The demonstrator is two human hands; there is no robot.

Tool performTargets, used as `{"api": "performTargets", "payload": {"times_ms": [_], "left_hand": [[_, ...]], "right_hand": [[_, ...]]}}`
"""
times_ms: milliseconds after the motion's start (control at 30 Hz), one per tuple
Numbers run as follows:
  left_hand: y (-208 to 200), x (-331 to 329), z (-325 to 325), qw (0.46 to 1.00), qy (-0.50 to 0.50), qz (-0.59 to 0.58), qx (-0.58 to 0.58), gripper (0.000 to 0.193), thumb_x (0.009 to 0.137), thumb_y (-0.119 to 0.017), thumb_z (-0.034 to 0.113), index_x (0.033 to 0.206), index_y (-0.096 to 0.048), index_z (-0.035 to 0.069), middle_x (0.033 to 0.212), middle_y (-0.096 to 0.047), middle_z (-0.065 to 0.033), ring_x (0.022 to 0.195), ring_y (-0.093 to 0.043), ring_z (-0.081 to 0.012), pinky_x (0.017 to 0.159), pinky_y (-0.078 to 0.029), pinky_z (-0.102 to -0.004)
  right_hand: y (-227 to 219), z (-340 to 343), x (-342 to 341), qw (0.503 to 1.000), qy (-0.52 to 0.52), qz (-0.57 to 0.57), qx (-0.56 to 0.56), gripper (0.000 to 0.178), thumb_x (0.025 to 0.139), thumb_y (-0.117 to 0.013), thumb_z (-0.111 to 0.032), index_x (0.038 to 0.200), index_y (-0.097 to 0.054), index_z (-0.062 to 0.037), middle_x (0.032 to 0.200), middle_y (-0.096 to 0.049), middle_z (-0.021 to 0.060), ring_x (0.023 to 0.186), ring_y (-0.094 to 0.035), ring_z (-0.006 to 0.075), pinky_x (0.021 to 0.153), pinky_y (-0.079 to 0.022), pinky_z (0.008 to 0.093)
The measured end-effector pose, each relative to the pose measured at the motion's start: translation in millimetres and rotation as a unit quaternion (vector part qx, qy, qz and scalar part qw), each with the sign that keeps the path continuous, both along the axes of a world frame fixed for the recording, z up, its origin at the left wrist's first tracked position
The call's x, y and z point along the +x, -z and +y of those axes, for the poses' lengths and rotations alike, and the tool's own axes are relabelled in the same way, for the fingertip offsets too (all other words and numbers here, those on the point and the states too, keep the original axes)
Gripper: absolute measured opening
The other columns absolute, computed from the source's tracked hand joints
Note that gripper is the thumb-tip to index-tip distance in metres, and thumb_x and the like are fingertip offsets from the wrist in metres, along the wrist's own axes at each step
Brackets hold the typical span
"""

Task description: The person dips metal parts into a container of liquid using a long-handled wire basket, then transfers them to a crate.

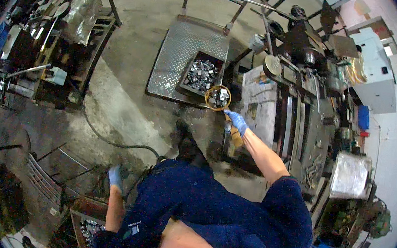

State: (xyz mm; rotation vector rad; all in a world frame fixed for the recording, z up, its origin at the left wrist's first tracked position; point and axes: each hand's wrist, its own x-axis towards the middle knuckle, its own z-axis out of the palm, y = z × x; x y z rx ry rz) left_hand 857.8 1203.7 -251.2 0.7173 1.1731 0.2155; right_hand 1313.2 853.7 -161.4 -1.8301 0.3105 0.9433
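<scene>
My right hand [237,122], in a blue glove, is closed around the handle of a round strainer with a yellow rim [207,97]. Small shiny metal pieces [219,97] lie in the strainer. It is held beside the near right corner of a dark box [182,84] full of similar metal pieces [201,75]. My left hand [114,175], also gloved in blue, hangs low at my left side near a slatted metal chair [45,180]. Its fingers are too small and blurred to make out.
The box stands on a diamond-plate platform cart [180,43]. A machine with a metal bed [286,129] runs along the right; another machine [33,71] stands left. A dark hose [108,140] crosses the floor. Behind my left hand sits another box [76,227] of metal pieces.
</scene>
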Motion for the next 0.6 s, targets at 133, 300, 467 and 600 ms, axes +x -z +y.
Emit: {"api": "performTargets", "payload": {"times_ms": [133, 300, 467, 600], "left_hand": [[25, -64, -11, 0.969, 0.112, 0.217, 0.027, 0.016, 0.073, -0.057, 0.020, 0.072, -0.063, 0.005, 0.067, -0.060, -0.0080, 0.060, -0.058, -0.0243, 0.052, -0.047, -0.0317], [-7, -18, 9, 0.894, 0.297, 0.204, 0.265, 0.016, 0.075, -0.057, 0.020, 0.075, -0.064, 0.006, 0.072, -0.061, -0.0069, 0.063, -0.058, -0.0199, 0.057, -0.047, -0.0299], [-129, 135, -34, 0.969, 0.117, 0.178, 0.122, 0.014, 0.080, -0.057, 0.013, 0.089, -0.061, 0.003, 0.076, -0.059, -0.0024, 0.064, -0.054, -0.0129, 0.060, -0.046, -0.0266], [-144, 200, -33, 0.962, 0.128, 0.209, 0.121, 0.016, 0.082, -0.055, 0.009, 0.095, -0.058, 0.001, 0.080, -0.060, -0.0038, 0.066, -0.055, -0.0133, 0.059, -0.045, -0.0253]], "right_hand": [[-4, 59, 81, 0.995, -0.056, -0.060, -0.054, 0.028, 0.082, -0.053, -0.029, 0.081, -0.063, -0.0030, 0.071, -0.059, 0.0060, 0.062, -0.055, 0.0153, 0.057, -0.044, 0.0315], [96, 88, 172, 0.959, -0.060, -0.198, -0.195, 0.045, 0.068, -0.064, -0.041, 0.075, -0.060, 0.0029, 0.067, -0.060, 0.0184, 0.061, -0.059, 0.0289, 0.058, -0.045, 0.0362], [106, 115, 223, 0.942, -0.102, -0.173, -0.268, 0.053, 0.067, -0.065, -0.043, 0.079, -0.057, 0.0076, 0.077, -0.059, 0.0241, 0.077, -0.059, 0.0335, 0.067, -0.045, 0.0378], [155, 116, 244, 0.908, -0.136, -0.230, -0.323, 0.052, 0.067, -0.063, -0.046, 0.076, -0.057, 0.0050, 0.080, -0.059, 0.0245, 0.082, -0.057, 0.0360, 0.071, -0.045, 0.0385]]}}
